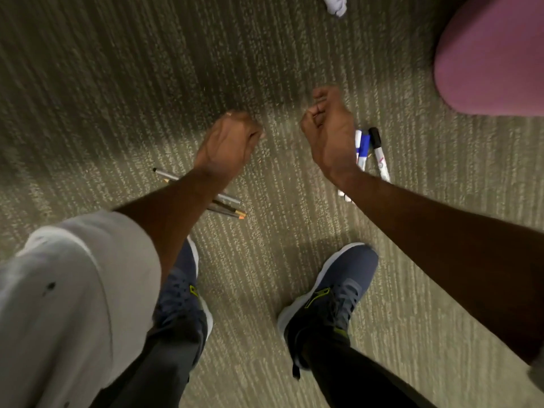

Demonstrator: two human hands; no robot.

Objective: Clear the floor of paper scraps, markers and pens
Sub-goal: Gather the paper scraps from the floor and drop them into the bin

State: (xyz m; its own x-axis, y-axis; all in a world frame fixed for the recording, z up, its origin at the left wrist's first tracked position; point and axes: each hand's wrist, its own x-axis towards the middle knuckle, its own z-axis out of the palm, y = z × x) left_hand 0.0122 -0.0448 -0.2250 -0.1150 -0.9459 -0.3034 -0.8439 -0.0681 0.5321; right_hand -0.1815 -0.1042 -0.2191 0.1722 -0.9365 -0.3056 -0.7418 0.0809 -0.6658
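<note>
I look straight down at a greenish striped carpet point(147, 83). Several grey pens point(228, 206) lie in a bundle on it, partly hidden under my left forearm. Whiteboard markers, one with a blue cap point(362, 148) and one with a black cap point(379, 154), lie just right of my right hand; another marker end point(344, 196) shows below my right wrist. A crumpled white paper scrap point(335, 4) rests at the top edge. My left hand point(228, 142) and my right hand point(328, 131) hover above the carpet, both curled into loose fists with nothing seen in them.
A purple upholstered seat point(494, 54) fills the top right corner. My two blue sneakers point(329, 293) stand on the carpet below the hands, the left one point(182, 290) half hidden by my arm and white shirt.
</note>
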